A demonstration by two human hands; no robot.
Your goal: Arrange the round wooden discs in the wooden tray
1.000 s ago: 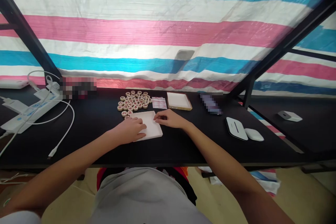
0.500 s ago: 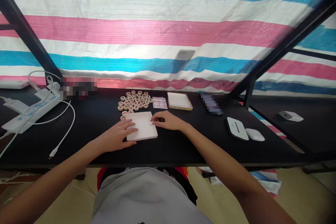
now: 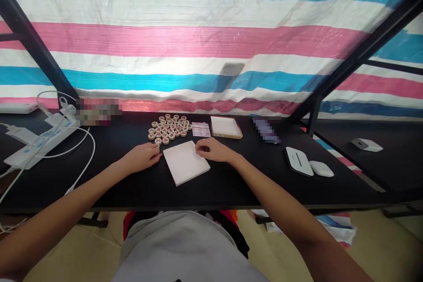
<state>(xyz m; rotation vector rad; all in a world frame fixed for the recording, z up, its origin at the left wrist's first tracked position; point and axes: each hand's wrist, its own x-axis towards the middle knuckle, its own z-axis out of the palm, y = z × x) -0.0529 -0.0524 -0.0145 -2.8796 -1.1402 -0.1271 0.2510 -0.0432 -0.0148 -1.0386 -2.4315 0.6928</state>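
Off comes your left hand, curled beside the near chess pieces! The white tray slants between your hands, leaving only your right hand at its edge; can't tell either grip.

The counter has a smooth, matt top. Near its front edge, the box looks matt, like card; toward the back edge lie smooth round pieces and thin paper. Wrinkled, glossy plastic sheeting rises behind that edge. The power strip near the left end is smooth plastic.
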